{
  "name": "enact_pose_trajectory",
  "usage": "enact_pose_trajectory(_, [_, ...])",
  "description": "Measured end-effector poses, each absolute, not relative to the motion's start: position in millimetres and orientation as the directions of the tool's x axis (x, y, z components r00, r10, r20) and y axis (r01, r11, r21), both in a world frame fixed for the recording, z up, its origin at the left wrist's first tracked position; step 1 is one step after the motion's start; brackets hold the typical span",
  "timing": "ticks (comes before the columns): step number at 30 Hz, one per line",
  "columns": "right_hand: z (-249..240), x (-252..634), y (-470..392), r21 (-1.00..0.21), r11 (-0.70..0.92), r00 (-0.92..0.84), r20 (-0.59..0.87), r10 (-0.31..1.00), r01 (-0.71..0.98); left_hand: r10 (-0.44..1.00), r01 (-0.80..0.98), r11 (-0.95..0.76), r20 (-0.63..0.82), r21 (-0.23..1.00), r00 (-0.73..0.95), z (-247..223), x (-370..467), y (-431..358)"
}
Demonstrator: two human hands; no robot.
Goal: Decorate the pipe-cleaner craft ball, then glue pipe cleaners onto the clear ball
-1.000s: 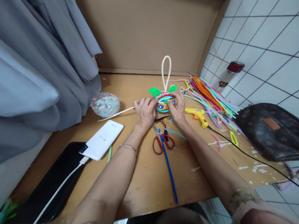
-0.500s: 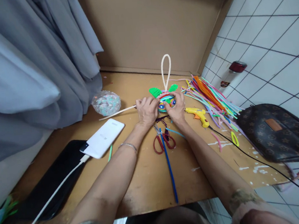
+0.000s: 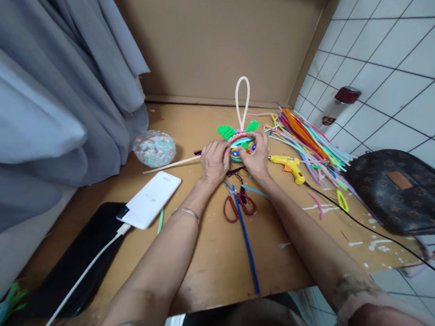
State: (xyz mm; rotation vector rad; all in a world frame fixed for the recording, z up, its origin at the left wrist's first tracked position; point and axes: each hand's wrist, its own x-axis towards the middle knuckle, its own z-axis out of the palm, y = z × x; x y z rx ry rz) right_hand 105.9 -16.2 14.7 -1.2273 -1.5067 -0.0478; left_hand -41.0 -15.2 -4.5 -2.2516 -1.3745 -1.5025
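Observation:
A colourful pipe-cleaner ornament (image 3: 241, 141), with green leaf-like ears, round blue-and-yellow eyes and a tall cream loop (image 3: 242, 97) on top, lies flat on the table. My left hand (image 3: 215, 160) grips its left edge, fingers bent. On its right side my right hand (image 3: 257, 158) presses with the thumb over the front and the fingers curled round the rim. A cream stick (image 3: 172, 164) juts out to the left from behind my left hand. Red-handled scissors (image 3: 230, 209) lie below, with a blue pipe cleaner (image 3: 248, 253) across them.
A yellow glue gun (image 3: 289, 166) with a black cord lies to the right, near a pile of pipe cleaners (image 3: 304, 135) and a brown bag (image 3: 409, 191). Leftward are a white phone (image 3: 153, 199) on its cable, a black tray-like object (image 3: 83, 262) and a clear bag of scraps (image 3: 155, 149).
Both hands keep their hold on the ornament with hardly any movement. The whole view has shifted very slightly.

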Motion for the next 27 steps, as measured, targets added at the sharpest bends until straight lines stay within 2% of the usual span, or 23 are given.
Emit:
enact_pose_trajectory(10, [14.1,105.8,-15.5,-0.557,0.438,0.207,0.753,0.625,0.706,0.625,0.734,-0.58,0.771,0.355,0.12,-5.1,-42.6,-16.2])
enact_pose_trajectory(17, [16.4,105.7,-16.5,-0.621,0.431,0.229,0.707,0.669,0.655,0.626,0.709,-0.596,0.771,0.377,0.117,-5.5,-41.5,-15.6])
enact_pose_trajectory(27, [16.9,104.2,-16.9,-0.621,0.413,0.24,0.703,0.67,0.666,0.623,0.661,-0.625,0.775,0.416,0.101,-9.1,-40.3,-12.6])
